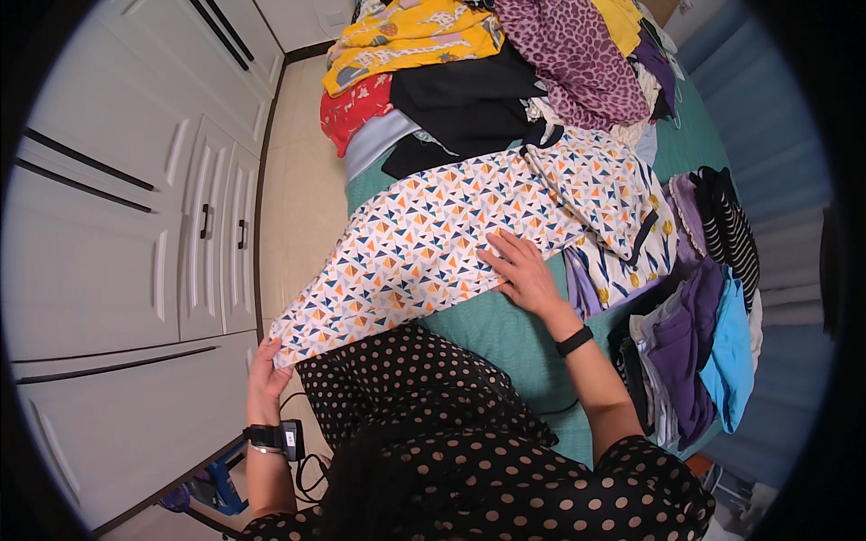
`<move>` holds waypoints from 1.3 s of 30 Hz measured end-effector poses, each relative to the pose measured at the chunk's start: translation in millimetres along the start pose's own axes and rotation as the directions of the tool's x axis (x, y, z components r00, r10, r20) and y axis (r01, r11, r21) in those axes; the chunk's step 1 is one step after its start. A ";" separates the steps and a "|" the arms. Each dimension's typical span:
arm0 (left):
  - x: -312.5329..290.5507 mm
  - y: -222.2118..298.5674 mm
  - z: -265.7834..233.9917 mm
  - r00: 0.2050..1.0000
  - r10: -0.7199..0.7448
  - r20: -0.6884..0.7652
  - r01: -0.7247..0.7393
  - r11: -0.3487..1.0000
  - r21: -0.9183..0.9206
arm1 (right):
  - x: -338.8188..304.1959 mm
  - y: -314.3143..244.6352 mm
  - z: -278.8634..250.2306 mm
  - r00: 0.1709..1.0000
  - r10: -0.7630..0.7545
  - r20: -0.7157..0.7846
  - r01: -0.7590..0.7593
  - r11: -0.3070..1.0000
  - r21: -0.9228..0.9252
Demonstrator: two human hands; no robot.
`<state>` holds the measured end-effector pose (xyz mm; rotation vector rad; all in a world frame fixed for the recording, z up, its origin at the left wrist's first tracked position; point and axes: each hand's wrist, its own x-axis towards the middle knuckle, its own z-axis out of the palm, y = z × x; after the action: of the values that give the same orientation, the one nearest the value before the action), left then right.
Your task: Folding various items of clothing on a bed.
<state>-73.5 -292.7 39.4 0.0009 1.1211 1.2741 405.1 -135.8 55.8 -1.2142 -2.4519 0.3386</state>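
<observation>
A long white dress [424,234] with orange and blue triangles stretches across the bed and out over its left side. Dark trim edges its neckline and sleeve, and the sleeve end lies folded over at the right. My left hand [264,368] pinches the hem at the lower left, beyond the bed. Resting flat on the dress near its middle, my right hand [523,275] has its fingers stretched out. Beneath the sleeve lies a white garment with yellow flowers [622,275].
The bed has a green cover [478,338]. Across its far end are piled a yellow printed garment [410,45], black clothing [465,95] and a leopard-print piece [582,63]. Folded purple clothes [690,361] and a blue one [735,352] stand at right. White cabinets [99,261] line the left.
</observation>
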 end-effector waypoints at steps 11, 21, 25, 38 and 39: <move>-2.4 4.5 -25.3 0.992 -0.123 -0.011 0.122 0.988 -0.096 | -19.5 10.7 13.0 1.000 -0.019 -0.005 0.019 1.000 -0.024; 3.5 28.8 54.9 0.993 0.112 -0.047 -0.103 0.982 0.156 | -29.4 18.0 12.5 0.991 0.038 0.125 -0.038 0.999 -0.008; -6.7 53.3 188.2 0.922 0.294 0.253 -0.385 0.772 0.506 | -31.7 18.1 10.4 0.988 0.058 0.140 -0.059 0.998 0.002; 58.8 -134.5 262.4 0.645 -0.012 0.764 -0.764 0.025 0.645 | -38.1 15.3 4.1 0.981 0.120 0.150 -0.146 0.973 0.177; 66.9 -134.8 253.8 0.646 -0.020 0.763 -0.763 0.025 0.646 | -39.2 15.2 3.7 0.986 0.124 0.111 -0.145 0.968 0.204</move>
<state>184.9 -150.5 49.3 1.8485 1.1930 0.5989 435.9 -158.2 37.8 -1.3004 -2.3459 0.6945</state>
